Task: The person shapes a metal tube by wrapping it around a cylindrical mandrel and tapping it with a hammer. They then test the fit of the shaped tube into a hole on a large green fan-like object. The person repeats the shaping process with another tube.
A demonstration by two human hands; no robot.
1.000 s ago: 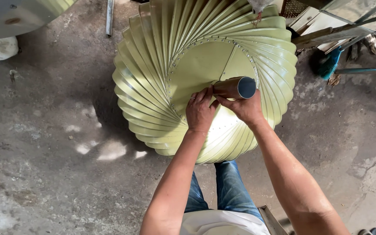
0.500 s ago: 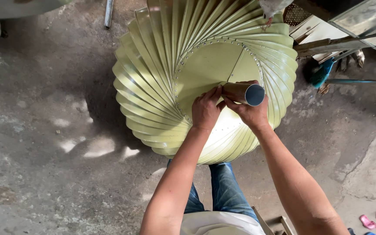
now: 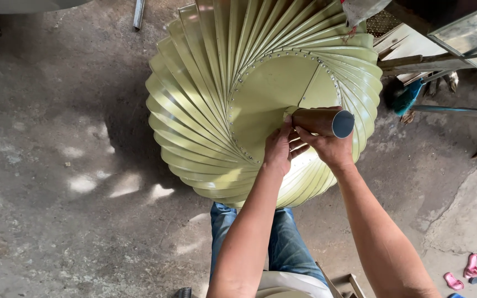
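the person is sitting over a large pale green metal vent (image 3: pixel 216 105), a rounded body made of many curved overlapping blades that are fanning out in a spiral from a flat riveted disc (image 3: pixel 274 94) at its centre. the vent is lying between the person's knees and the concrete floor (image 3: pixel 56 182), filling the upper middle of the head view. a short brown metal tube (image 3: pixel 322 121) is sticking out from the disc, its open grey end facing right.

the left hand (image 3: pixel 278 148) is pressing against the disc just beside the base of the tube, fingers curled together and thumb pointing up toward the tube; whether it is pinching anything small cannot be told. the right hand (image 3: pixel 329 148) is lying just under the tube, fingers bent and touching its lower side near the base, cupping rather than fully wrapping it. the two hands are touching each other at the knuckles.

blue jeans (image 3: pixel 282 243) are showing below the forearms. a pair of pink sandals (image 3: pixel 462 273) is lying on the floor at the lower right, well apart from the vent, and wooden boards (image 3: pixel 409 49) are leaning at the upper right.
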